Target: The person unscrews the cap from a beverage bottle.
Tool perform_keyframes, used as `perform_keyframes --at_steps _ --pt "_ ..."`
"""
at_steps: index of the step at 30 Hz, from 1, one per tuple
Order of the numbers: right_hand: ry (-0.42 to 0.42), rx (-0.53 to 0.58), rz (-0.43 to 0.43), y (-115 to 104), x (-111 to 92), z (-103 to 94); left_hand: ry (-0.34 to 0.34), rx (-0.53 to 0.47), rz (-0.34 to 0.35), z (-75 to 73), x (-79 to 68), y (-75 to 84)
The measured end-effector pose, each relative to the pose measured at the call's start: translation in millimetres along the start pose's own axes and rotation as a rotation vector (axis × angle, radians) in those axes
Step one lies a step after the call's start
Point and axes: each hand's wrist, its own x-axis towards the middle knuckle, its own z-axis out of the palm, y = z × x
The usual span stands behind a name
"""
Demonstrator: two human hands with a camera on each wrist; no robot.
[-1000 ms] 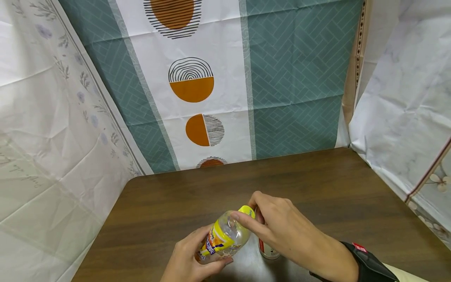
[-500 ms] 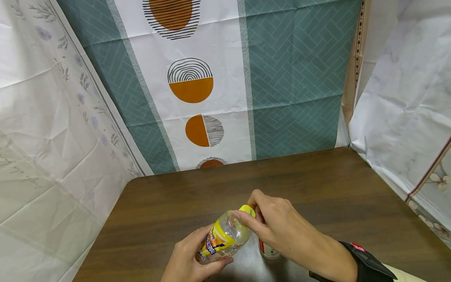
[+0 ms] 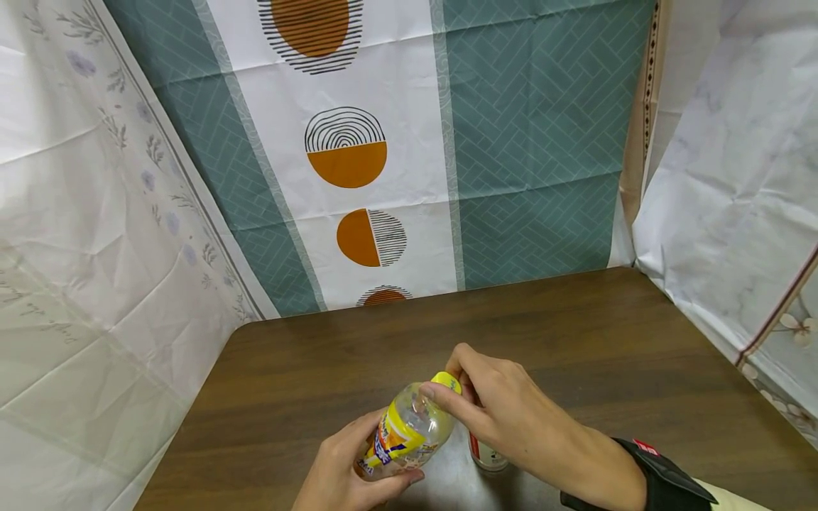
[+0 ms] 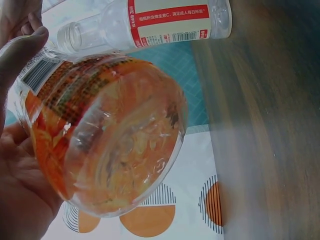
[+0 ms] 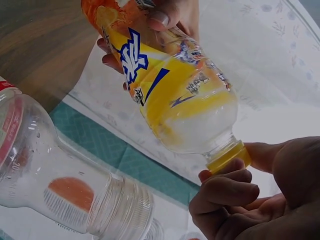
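Observation:
My left hand (image 3: 348,461) grips the body of a clear plastic drink bottle (image 3: 415,426) with a yellow, orange and blue label. The bottle tilts, its neck pointing up and to the right in the head view. At the neck, my right hand (image 3: 505,404) pinches the yellow screw cap (image 3: 447,382) between thumb and curled fingers. In the right wrist view the cap (image 5: 229,157) sits on the neck. Orange from the label shows through the bottle base (image 4: 135,145) in the left wrist view. Whether any liquid is inside, I cannot tell.
A second clear bottle (image 5: 45,150) with a red and cream label and a ridged clear cap (image 5: 132,215) stands near my right hand, partly hidden by it in the head view. Brown wooden table (image 3: 307,369) underneath; patterned cloths (image 3: 537,142) hang behind and at both sides.
Both hands keep their hold on the bottle and cap. The right hand and cap have shifted very slightly to the left.

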Motion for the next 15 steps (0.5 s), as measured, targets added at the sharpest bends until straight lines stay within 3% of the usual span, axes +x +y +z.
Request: perform_keyframes --at_steps 15 --pt "-0.001 0.004 -0.028 -2.5 -0.1 -2.9 -0.023 -0.046 -0.047 0.5 -0.2 4.3"
